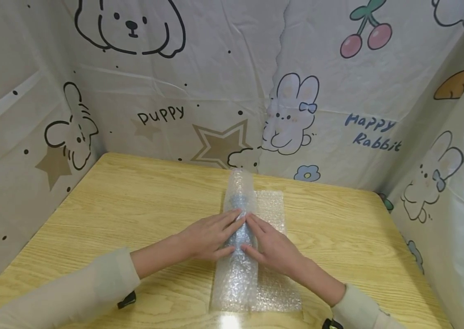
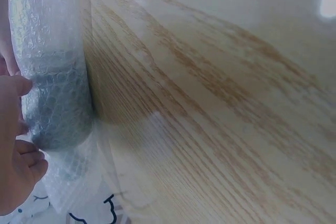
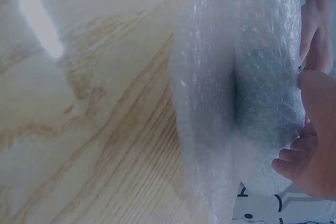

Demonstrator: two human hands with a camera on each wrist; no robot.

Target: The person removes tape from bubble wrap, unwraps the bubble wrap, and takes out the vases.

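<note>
A bluish, bottle-shaped thing (image 2: 58,106) lies inside a sleeve of clear bubble wrap (image 1: 236,283) on the table; the wrap blurs its details. My left hand (image 1: 209,235) rests on the roll from the left, fingers extended over its top. From the right, my right hand (image 1: 275,249) lays its fingertips on the same roll, close to the left fingertips. A flat flap of bubble wrap (image 1: 271,210) spreads out beneath and to the right of the roll. In the right wrist view the flap (image 3: 205,103) runs alongside the wrapped bulge (image 3: 268,95).
The wood-grain table (image 1: 133,196) extends on both sides of the wrap. Behind and at the sides hangs a pale cloth (image 1: 215,68) printed with cartoon animals. The roll's far end reaches near the table's back edge.
</note>
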